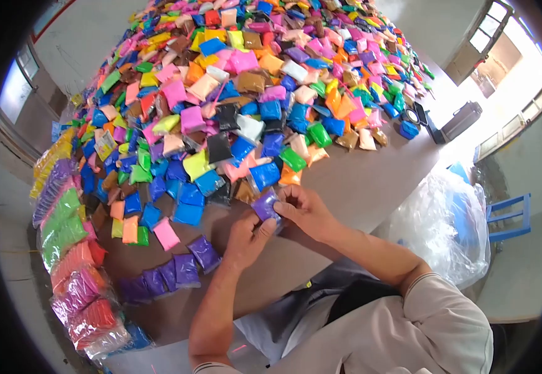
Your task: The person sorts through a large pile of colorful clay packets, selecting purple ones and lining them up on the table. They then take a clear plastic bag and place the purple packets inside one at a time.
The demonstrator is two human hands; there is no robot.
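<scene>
Between both hands is a small purple packet point(265, 206) in clear plastic, held over the near part of the table. My left hand point(250, 238) grips its lower left side with the thumb on top. At the packet's upper right edge, my right hand point(302, 210) pinches it between thumb and fingers. A row of several purple packets point(186, 271) lies on the table to the left of my left forearm. Just beyond my hands begins a large heap of packets point(240, 124) in many colours. A pink packet point(166, 234) lies at the heap's near edge.
Clear bags of sorted packets point(65, 224) line the table's left edge. On the brown table point(370, 181), a dark metal flask-like object point(462, 120) stands at the right. A big clear plastic bag point(439, 224) and a blue chair point(509, 218) are beyond the right edge.
</scene>
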